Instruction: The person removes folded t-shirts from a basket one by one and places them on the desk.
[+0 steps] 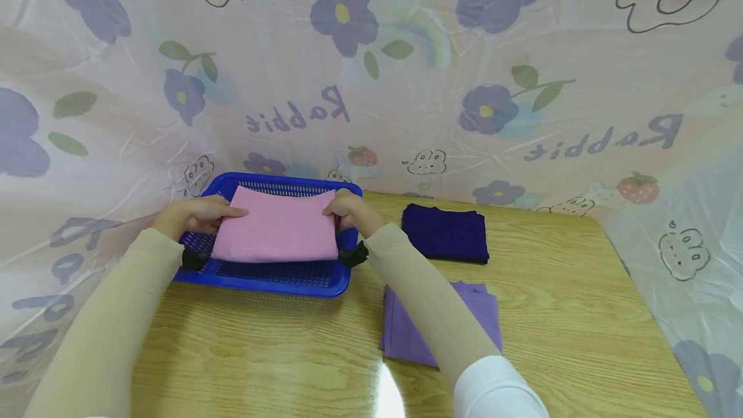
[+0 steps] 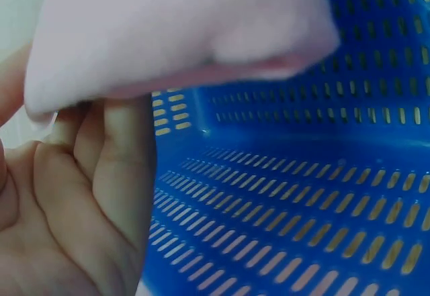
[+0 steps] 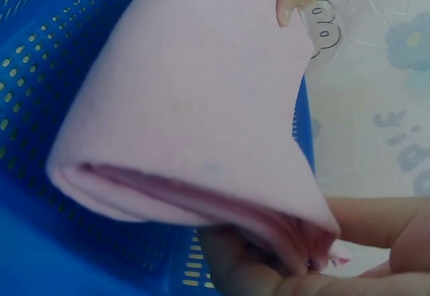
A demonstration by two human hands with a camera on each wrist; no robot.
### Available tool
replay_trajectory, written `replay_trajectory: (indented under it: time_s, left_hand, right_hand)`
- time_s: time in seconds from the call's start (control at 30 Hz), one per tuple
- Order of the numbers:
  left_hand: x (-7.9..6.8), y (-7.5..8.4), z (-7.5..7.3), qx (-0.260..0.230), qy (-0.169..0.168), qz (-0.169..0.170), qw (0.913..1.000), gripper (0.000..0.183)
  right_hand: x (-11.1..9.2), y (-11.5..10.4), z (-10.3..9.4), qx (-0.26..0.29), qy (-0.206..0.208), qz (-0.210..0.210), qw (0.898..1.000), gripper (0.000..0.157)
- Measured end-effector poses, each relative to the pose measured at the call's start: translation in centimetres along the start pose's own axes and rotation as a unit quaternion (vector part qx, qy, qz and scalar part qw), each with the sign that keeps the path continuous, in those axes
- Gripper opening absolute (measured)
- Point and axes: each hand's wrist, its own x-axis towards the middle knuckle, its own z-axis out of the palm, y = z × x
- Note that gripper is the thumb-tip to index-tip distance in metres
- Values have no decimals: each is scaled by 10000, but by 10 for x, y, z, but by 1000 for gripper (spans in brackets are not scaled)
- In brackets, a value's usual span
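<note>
A folded pink cloth point(image 1: 278, 228) is held by both hands over a blue plastic basket point(image 1: 278, 286). My left hand point(image 1: 200, 213) pinches its left edge, thumb on top and fingers underneath. At the right edge, my right hand point(image 1: 350, 210) pinches the cloth the same way. In the left wrist view, the cloth point(image 2: 181, 34) hangs above the slotted basket floor point(image 2: 269, 222). The right wrist view shows the folded layers of the cloth point(image 3: 195, 108) between thumb and fingers.
A folded dark purple cloth point(image 1: 445, 234) lies on the wooden table point(image 1: 557, 315) right of the basket. Nearer me, a folded light purple cloth point(image 1: 406, 334) lies partly behind my right forearm. A patterned plastic sheet point(image 1: 395, 82) hangs behind the table and along both sides.
</note>
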Motion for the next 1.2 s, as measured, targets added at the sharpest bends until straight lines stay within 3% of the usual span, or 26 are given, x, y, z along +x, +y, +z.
replay_trajectory:
  time_s: [0.33,0.83,1.2]
  left_hand:
    - [-4,11,5,29,-111,302,9995,25]
    - [-13,32,20,106,-165,554,9983,42]
    - [-16,46,36,179,-212,814,9963,47]
  right_hand:
    - [-16,-9,-15,130,-144,-65,9998,40]
    - [-48,-23,-39,-24,-508,-458,9977,45]
    - [-64,-23,-60,-183,-469,-620,9968,45]
